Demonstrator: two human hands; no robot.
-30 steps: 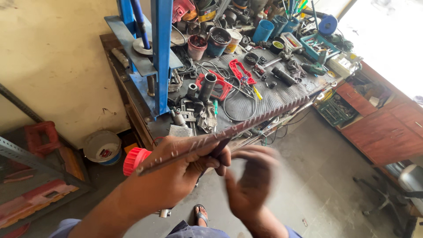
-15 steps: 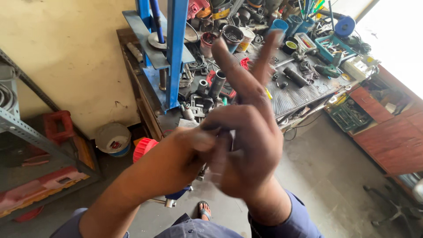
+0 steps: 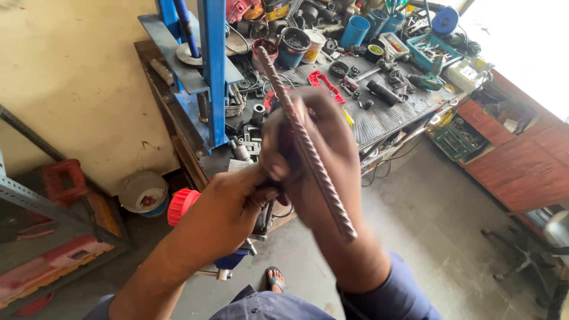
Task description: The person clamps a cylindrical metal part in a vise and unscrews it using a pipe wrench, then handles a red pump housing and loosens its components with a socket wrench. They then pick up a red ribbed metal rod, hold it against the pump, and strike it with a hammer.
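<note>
Head view: both hands, left (image 3: 228, 204) and right (image 3: 317, 154), clamp together around a rod (image 3: 305, 142), worktop (image 3: 385, 115) beyond them.

Your right hand (image 3: 323, 151) grips a long twisted metal rod (image 3: 305, 142), tilted up toward the messy surface (image 3: 385, 115). Your left hand (image 3: 228, 207) touches the right one from below, beside the blue press (image 3: 207, 65).

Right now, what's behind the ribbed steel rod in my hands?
Behind the ribbed steel rod, the right hand grips it, meeting the left hand. Farther back is the cluttered metal workbench and the blue steel press frame. The hands hide the bench front beneath them.
</note>
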